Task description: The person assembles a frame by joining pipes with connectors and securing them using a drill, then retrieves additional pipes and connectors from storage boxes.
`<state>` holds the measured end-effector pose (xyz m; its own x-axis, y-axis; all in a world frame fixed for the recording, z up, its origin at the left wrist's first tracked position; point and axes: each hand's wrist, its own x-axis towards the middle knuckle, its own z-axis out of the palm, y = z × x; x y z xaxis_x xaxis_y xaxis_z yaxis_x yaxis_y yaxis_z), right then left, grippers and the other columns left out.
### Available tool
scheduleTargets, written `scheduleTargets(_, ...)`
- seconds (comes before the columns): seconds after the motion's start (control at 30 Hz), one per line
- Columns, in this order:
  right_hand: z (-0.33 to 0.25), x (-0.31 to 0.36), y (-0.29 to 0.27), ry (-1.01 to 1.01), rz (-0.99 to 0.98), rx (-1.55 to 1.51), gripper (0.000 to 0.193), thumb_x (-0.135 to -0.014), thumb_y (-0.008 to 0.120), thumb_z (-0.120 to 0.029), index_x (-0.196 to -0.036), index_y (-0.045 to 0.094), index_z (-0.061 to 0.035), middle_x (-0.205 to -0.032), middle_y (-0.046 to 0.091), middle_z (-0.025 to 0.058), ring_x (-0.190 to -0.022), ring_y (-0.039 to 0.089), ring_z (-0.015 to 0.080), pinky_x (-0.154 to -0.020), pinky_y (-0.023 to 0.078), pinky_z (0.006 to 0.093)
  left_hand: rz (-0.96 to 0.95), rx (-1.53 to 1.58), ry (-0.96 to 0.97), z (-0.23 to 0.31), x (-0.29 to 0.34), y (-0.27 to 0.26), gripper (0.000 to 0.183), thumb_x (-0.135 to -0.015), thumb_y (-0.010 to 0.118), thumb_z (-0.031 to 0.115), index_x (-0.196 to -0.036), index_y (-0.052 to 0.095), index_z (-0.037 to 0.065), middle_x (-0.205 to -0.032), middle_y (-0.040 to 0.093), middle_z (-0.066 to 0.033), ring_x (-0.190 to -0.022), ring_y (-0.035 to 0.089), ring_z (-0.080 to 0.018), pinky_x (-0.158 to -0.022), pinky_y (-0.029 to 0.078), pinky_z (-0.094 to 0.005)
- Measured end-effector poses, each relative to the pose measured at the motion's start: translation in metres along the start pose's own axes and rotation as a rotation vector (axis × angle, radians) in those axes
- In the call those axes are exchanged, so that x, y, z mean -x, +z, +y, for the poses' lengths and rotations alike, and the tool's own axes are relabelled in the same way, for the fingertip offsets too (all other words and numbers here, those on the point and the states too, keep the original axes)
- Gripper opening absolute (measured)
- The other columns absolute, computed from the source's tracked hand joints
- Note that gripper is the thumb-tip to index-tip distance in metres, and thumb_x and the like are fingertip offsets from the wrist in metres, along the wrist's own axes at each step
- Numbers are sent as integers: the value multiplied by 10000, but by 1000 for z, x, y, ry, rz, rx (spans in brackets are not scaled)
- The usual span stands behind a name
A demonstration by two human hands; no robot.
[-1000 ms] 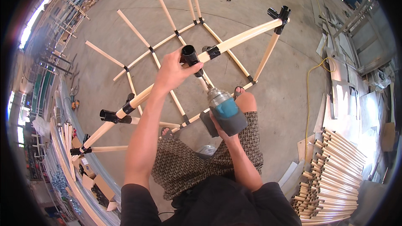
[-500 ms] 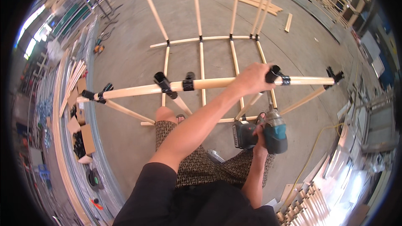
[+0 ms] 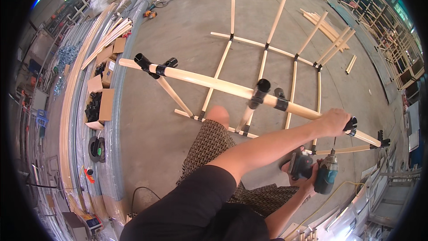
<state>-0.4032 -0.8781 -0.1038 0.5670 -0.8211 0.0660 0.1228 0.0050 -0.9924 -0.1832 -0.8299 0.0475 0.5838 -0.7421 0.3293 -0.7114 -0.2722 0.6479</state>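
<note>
At black connector (image 3: 352, 126), our left hand (image 3: 333, 123) grips rail (image 3: 200, 79), right hand (image 3: 310, 180) grips drill (image 3: 327, 176); we judge rail light, stiff; hold beside connector

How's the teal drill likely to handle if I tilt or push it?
The teal drill is probably stiff, given its solid-looking housing. It may feel heavy for its size, with that bulky battery pack. Its slim bit could slip sideways.

Orange tool (image 3: 151, 14) on grey floor (image 3: 149, 120), white bag (image 3: 98, 2) farther left.
</note>
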Motion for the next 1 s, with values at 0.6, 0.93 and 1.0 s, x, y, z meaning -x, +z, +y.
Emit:
scheduleTargets(0.6, -32, 193, 79, -7, 35, -153, 395, -924, 656, -31, -1308, 589, 39, -1116, 668, 113, -795, 593, 133, -813, 487, 295, 331, 149, 477, -37, 280, -287, 304, -814, 783, 75, -1102, 700, 25, -1138, 709, -117, -1035, 684, -268, -866, 539, -377)
scheduleTargets(0.93, -98, 316, 212, -450, -84, 511, 456, -865, 751, -81, -1290, 603, -11, -1149, 663, 76, -992, 634, 162, -872, 509, 310, 214, 11, -351, -178, 402, -446, 334, -859, 766, 326, -1025, 720, 40, -847, 702, -41, -702, 632, -113, -662, 496, -301)
scheduleTargets(1.0, -85, 338, 216, -186, -264, 466, 455, -839, 773, -86, -1255, 608, 0, -1122, 677, 94, -969, 651, 167, -850, 526, 318, 115, -73, -369, -182, 389, -440, 355, -861, 755, 381, -935, 738, 34, -743, 675, -37, -666, 616, -109, -620, 468, -299)
